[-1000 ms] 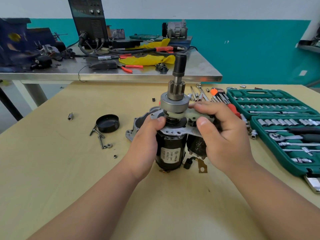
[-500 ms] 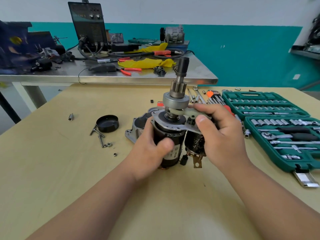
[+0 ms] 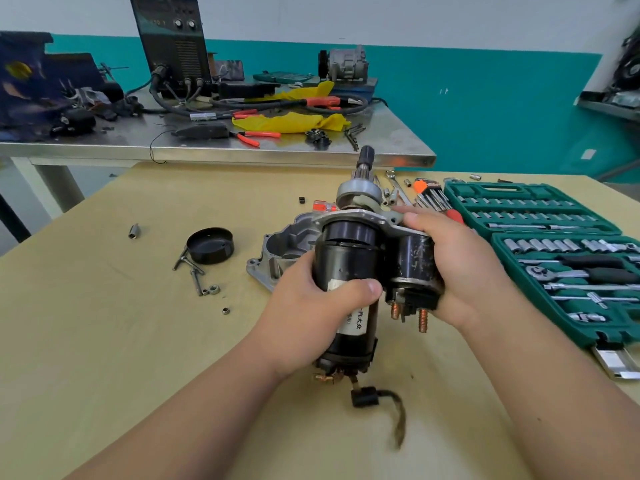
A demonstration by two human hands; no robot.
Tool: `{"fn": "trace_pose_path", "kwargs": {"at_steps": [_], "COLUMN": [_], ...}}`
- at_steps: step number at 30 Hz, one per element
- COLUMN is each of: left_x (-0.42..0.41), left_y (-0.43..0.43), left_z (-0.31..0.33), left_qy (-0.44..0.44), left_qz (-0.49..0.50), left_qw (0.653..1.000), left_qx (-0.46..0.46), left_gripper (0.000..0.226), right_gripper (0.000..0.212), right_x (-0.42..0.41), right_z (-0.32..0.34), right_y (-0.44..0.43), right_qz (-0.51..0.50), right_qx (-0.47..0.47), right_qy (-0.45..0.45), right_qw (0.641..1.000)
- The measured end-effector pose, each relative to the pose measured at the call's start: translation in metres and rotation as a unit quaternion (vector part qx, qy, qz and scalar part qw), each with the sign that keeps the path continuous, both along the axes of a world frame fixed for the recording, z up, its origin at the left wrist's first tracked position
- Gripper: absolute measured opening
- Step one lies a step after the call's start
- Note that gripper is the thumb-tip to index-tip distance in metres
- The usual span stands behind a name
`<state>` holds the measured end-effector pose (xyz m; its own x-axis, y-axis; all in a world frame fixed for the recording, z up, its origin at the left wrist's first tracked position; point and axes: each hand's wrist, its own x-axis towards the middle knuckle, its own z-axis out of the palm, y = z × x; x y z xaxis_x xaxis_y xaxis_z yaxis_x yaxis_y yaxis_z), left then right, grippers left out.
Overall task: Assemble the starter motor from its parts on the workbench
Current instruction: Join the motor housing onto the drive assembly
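**Fig. 1. The person's arms and grips, head view**

Two forearms show, bare from the frame's lower edge to the wrist: left forearm and right forearm. Each ends in a bare grip, left grip and right grip, uncovered to the fingertips. A short, rounded thumbnail shows on the left grip.

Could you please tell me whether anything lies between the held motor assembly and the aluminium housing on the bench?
Nothing visible does; the aluminium housing lies directly behind the motor assembly, with only the left hand close beside it.
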<state>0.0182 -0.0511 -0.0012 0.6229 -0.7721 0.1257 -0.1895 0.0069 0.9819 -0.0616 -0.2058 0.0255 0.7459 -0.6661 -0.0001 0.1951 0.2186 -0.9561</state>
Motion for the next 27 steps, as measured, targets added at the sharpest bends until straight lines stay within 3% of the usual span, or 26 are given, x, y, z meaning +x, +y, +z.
{"fn": "trace_pose_path", "kwargs": {"at_steps": [10, 17, 24, 27], "left_x": [-0.0009, -0.0071, -0.0066, -0.0057], "left_y": [0.0029, 0.0034, 0.0061, 0.0069], "left_z": [-0.0047, -0.0042, 0.0017, 0.0038], "left_qy": [-0.067, -0.079, -0.081, -0.085], "left_qz": [0.045, 0.054, 0.045, 0.04], "left_qw": [0.996, 0.993, 0.991, 0.99], "left_qx": [0.042, 0.072, 0.099, 0.102], "left_gripper": [0.051, 0.047, 0.042, 0.037], "right_gripper": [0.015, 0.025, 0.019, 0.016], "right_x": [-0.0086, -0.0073, -0.0072, -0.0079], "right_z": [0.0003, -0.0046, -0.0065, -0.0053], "right_y": [-0.0089, -0.0051, -0.0049, -0.0044], "right_qz": [0.041, 0.077, 0.07, 0.046], "right_qx": [0.087, 0.084, 0.073, 0.027], "right_qy": [-0.017, 0.029, 0.044, 0.044], "right_qw": [0.995, 0.993, 0.994, 0.998]}}
